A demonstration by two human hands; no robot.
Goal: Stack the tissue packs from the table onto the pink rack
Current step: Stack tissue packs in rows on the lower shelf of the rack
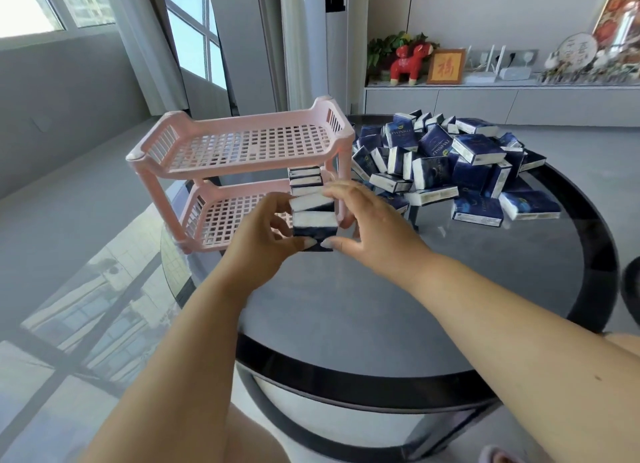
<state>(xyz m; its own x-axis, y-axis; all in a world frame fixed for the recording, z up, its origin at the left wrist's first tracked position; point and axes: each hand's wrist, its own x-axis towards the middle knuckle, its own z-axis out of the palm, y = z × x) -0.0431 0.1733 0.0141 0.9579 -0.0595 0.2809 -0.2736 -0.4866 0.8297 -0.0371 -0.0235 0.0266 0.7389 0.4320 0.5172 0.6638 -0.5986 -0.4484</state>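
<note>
While both hands hold a little column of blue and white tissue packs [314,216], the stacking step is under way. Left of the column stands the pink plastic two-shelf rack [239,150]. The left hand [263,234] and right hand [367,227] pinch its sides. Right of the rack, a big pile of packs [450,161] waits on the round dark counter [415,289]. Next, I think, slide the column onto the lower shelf, keeping it straight.

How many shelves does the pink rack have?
2: the top shelf is bare; the lower shelf holds stacked packs at its right end.
</note>
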